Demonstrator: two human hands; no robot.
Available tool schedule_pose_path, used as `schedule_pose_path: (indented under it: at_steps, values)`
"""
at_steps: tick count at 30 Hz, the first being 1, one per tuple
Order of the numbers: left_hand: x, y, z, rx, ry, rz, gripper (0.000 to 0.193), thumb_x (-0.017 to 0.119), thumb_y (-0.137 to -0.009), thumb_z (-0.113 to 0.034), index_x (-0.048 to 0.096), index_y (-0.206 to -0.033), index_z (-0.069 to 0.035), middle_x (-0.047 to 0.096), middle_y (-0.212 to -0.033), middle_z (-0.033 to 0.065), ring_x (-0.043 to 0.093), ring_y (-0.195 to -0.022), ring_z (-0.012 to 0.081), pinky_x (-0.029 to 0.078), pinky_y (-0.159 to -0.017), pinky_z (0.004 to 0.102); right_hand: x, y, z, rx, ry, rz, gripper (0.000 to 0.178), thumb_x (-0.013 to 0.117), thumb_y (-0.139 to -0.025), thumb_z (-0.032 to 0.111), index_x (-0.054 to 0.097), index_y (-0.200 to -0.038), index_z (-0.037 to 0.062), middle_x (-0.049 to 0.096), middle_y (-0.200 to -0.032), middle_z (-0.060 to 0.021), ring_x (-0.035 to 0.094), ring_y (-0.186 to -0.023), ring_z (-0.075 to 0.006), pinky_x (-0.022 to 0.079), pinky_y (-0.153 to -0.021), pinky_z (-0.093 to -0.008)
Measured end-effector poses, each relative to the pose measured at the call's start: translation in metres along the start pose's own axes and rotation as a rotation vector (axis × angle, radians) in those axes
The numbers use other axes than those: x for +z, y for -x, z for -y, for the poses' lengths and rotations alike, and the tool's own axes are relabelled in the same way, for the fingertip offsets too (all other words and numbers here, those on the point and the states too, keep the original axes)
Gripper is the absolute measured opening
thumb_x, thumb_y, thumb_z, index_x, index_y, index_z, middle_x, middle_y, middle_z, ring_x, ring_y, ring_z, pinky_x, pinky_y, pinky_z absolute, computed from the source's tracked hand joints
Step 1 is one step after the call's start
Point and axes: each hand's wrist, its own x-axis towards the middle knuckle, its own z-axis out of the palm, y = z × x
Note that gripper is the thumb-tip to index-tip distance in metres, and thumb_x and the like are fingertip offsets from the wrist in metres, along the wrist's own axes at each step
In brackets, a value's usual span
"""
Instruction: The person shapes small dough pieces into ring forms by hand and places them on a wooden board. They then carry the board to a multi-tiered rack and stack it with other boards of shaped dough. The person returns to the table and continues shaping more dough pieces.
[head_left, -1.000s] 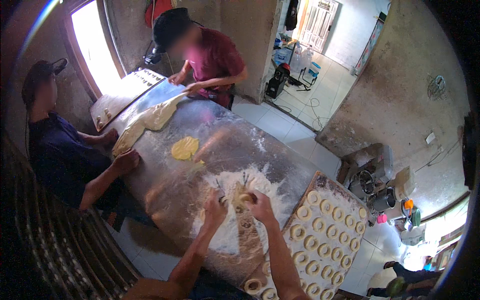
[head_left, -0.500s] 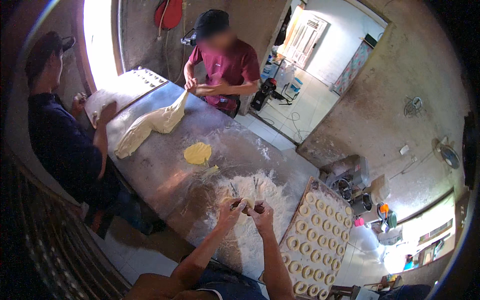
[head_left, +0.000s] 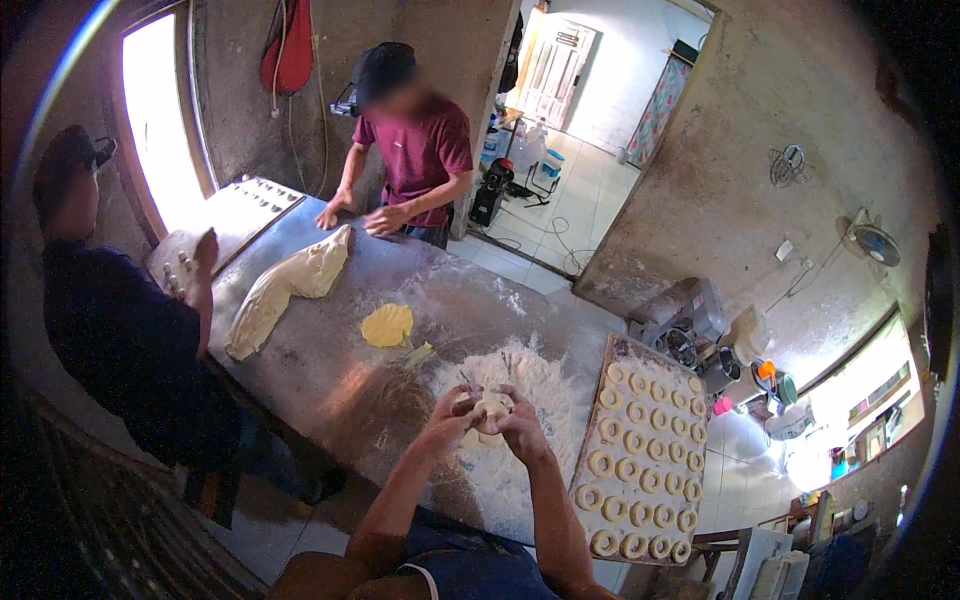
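Between both my hands I hold a pale ring of dough (head_left: 491, 407) above a floury patch (head_left: 540, 400) on the metal-topped table. My left hand (head_left: 452, 418) has its fingers closed round the left side of the ring. On the other side my right hand (head_left: 521, 428) grips it too, and the fingers partly cover it. Beneath my hands another piece of pale dough lies on the flour, mostly hidden. Thin dark sticks or tools (head_left: 507, 362) show just beyond my fingers, too small to name.
A tray (head_left: 585, 440) with rows of dough rings lies right of my hands. Ahead are a flat yellow piece (head_left: 387, 325) and a long dough mass (head_left: 290, 282). A person in maroon (head_left: 412, 150) stands across the table. Another person (head_left: 115, 330) works at a board (head_left: 215, 222) on the left.
The person in maroon has let go of the raised dough end, which now lies on the table. My hands have drawn closer round the ring. My view has shifted slightly.
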Motion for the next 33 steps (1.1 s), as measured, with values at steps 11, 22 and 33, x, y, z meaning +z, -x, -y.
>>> schedule_pose_path:
  at_steps: [11, 22, 33]
  values:
    - [0.020, -0.024, 0.058, 0.372, -0.393, -0.163, 0.026, 0.051, -0.089, -0.013, 0.044, -0.113, -0.006, 0.052, -0.096, 0.0079, 0.057, -0.090, 0.0217, 0.047, -0.083, 0.0360, -0.020, -0.005, -0.009, 0.032, 0.201, -0.449, 0.069, 0.029, -0.097, 0.053, 0.062, -0.067, 0.0004, 0.058, -0.062, -0.0090, 0.055, -0.057, -0.0181, 0.045, -0.056, -0.0310]
    - [0.115, -0.069, 0.116, 0.222, -0.543, -0.299, 0.038, 0.040, -0.096, -0.041, 0.039, -0.068, -0.014, 0.033, -0.057, -0.0045, 0.041, -0.054, 0.0130, 0.032, -0.051, 0.0327, -0.084, 0.030, 0.032, 0.137, 0.531, -0.590, 0.075, 0.030, -0.098, 0.054, 0.065, -0.074, -0.0070, 0.061, -0.065, -0.0129, 0.055, -0.061, -0.0198, 0.048, -0.067, -0.0380]
    - [0.177, -0.133, 0.194, -0.280, 0.039, -0.222, 0.034, 0.039, -0.095, -0.040, 0.052, -0.082, -0.012, 0.050, -0.068, 0.0029, 0.061, -0.075, 0.0230, 0.044, -0.057, 0.0395, -0.196, 0.053, 0.072, -0.049, 0.297, -0.691, 0.058, 0.037, -0.100, 0.047, 0.057, -0.069, 0.0025, 0.063, -0.069, -0.0101, 0.056, -0.062, -0.0155, 0.047, -0.059, -0.0329]
